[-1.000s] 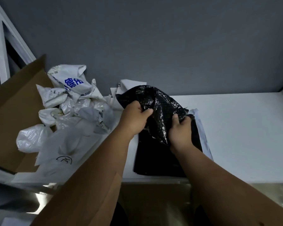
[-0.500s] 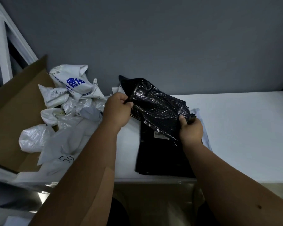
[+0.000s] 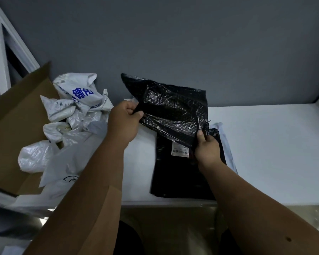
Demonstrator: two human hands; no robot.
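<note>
White table (image 3: 265, 144), crinkly black poly bag (image 3: 173, 107), L/R fingers (image 3: 201, 134) pinching its edges.

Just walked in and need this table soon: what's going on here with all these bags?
A person holds a crumpled black plastic bag stretched between both hands above the white table. The left hand pinches one edge and the right hand grips the opposite corner. A flat pile of black bags lies beneath it. At the left, a cardboard box holds crumpled white courier bags.
</note>
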